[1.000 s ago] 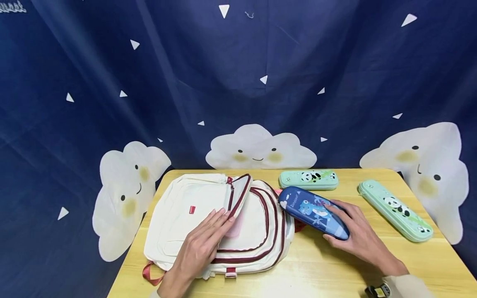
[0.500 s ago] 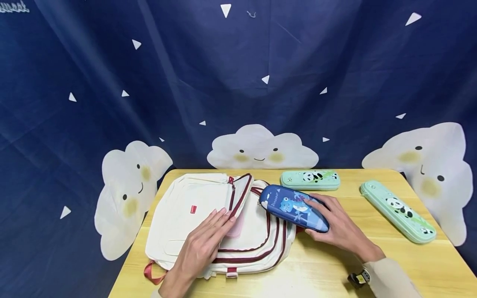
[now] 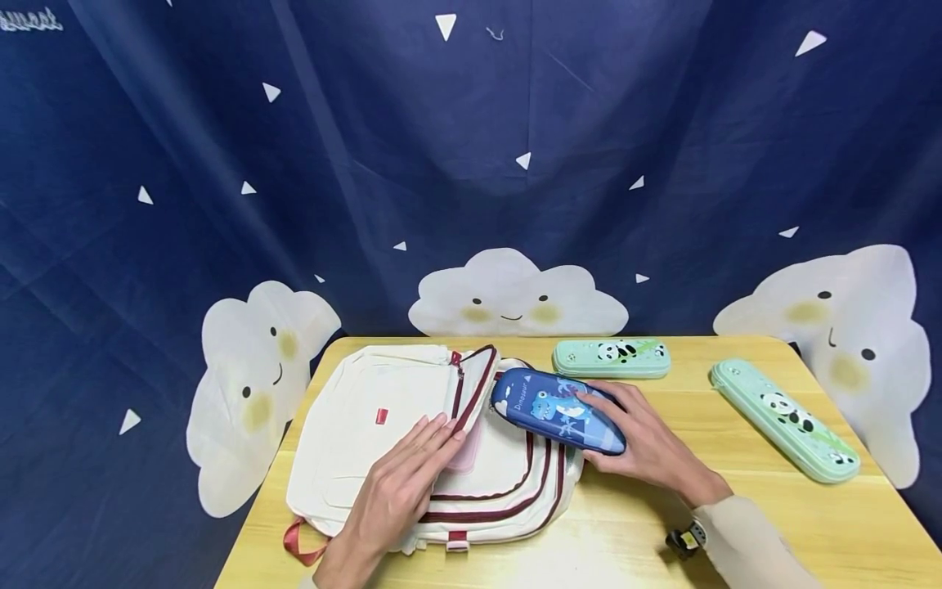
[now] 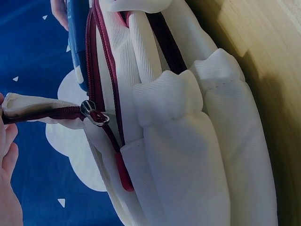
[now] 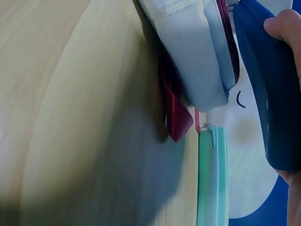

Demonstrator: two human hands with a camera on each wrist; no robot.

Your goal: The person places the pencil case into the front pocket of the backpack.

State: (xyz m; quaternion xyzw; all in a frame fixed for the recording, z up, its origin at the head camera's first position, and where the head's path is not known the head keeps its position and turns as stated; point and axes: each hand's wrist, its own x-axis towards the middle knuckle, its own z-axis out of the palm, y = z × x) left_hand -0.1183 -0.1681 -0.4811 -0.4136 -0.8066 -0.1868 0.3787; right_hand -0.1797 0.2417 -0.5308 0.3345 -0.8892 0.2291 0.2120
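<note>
A white backpack point(image 3: 346, 450) with dark red zips lies on the wooden table, its front pocket unzipped. My left hand point(image 3: 397, 483) holds the pocket flap point(image 3: 471, 388) near its edge. In the left wrist view the flap point(image 4: 44, 112) stands away from the bag, fingers point(image 4: 9, 155) at its end. My right hand point(image 3: 648, 442) grips a blue hard pencil case point(image 3: 540, 409) with a dinosaur picture, thumb on the near side. The case is over the backpack's right part, its far end by the raised flap. A pink patch point(image 3: 465, 450) shows below the flap.
One mint panda pencil case point(image 3: 614, 358) lies at the table's back, behind the blue one. Another mint panda case point(image 3: 787, 421) lies slantwise to the right. A red strap point(image 3: 300, 540) sticks out at the bag's lower left. A blue curtain point(image 3: 515, 188) hangs behind.
My right hand has carried the blue pencil case left, from the backpack's right edge to over its front, up to the flap. The left hand keeps its place on the flap.
</note>
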